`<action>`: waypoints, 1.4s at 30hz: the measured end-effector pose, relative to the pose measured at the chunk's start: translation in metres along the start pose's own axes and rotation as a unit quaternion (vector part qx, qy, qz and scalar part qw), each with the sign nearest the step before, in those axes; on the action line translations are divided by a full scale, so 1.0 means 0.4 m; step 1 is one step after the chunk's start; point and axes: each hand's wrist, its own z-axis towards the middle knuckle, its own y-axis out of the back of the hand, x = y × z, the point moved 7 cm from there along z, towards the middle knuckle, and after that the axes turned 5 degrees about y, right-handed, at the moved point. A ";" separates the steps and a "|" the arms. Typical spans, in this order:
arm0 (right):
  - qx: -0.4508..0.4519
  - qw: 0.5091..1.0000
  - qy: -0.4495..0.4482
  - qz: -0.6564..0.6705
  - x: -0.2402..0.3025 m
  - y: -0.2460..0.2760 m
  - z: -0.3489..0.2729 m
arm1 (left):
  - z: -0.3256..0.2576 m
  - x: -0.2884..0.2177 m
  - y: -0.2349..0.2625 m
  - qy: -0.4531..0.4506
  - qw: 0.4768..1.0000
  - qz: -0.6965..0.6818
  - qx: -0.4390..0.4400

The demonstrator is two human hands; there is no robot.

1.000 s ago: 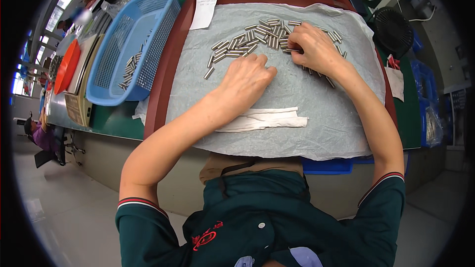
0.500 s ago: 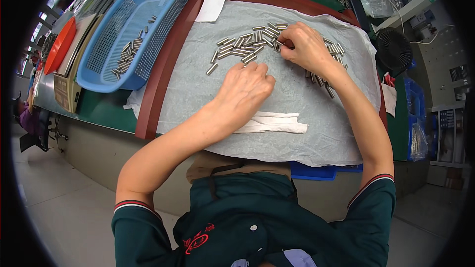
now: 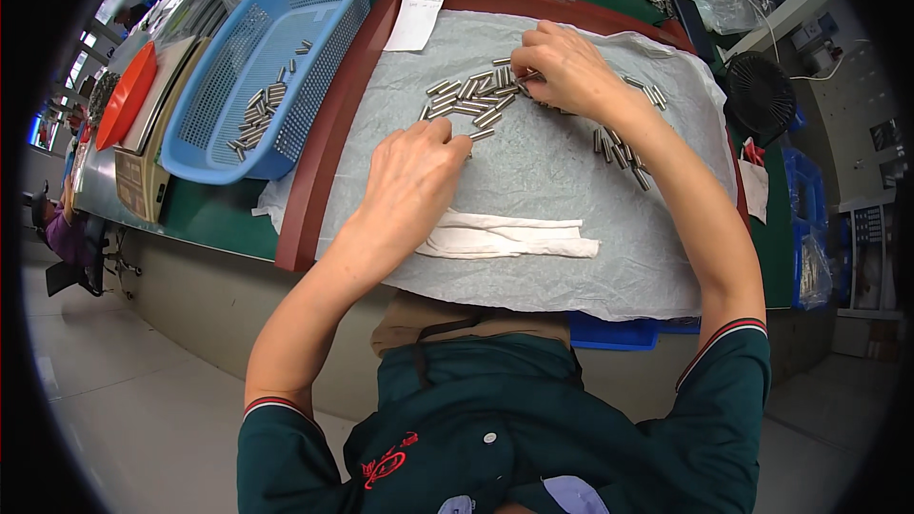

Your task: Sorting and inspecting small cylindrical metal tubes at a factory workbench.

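Short shiny metal pins lie in a loose pile on grey-white paper. My left hand is at the pile's near left edge, its fingers curled down; whatever they grip is hidden beneath them. One loose pin lies beside its fingertips. At the pile's far side, my right hand has thumb and fingertips pinched together among the pins, mostly covering what they hold. Under my right wrist, several more pins lie apart from the main pile. A folded white cloth rests nearer to me.
A red-brown raised frame borders the paper, with a paper slip at its far left corner. On the left stands a blue perforated basket holding pins, beside a red tray. A black fan stands to the right.
My left hand has moved left along the near edge of the pile. My right hand has shifted slightly left and away from me. The view has shifted a little.
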 end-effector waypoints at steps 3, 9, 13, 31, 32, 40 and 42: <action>0.024 0.996 0.078 -0.040 0.012 -0.004 0.004 | 0.002 0.006 0.002 0.006 1.000 -0.010 0.000; 0.052 0.986 0.153 -0.028 0.039 -0.013 0.012 | -0.008 0.034 0.017 0.022 0.999 -0.028 -0.010; 0.107 0.983 0.140 -0.058 0.047 -0.028 0.012 | -0.012 0.046 0.020 0.034 0.999 -0.033 -0.010; 0.031 0.994 0.097 0.035 0.096 0.009 -0.104 | 0.067 0.010 -0.048 -0.020 0.997 -0.071 0.007; 0.029 0.995 0.091 0.041 0.094 0.010 -0.117 | 0.072 0.007 -0.049 -0.031 0.997 -0.064 0.018; -0.020 0.998 0.057 0.030 0.097 0.001 -0.141 | 0.078 0.009 -0.061 -0.090 0.988 -0.101 0.072; -0.005 0.999 0.030 0.021 0.101 0.007 -0.144 | 0.080 0.001 -0.053 -0.074 0.990 -0.089 0.079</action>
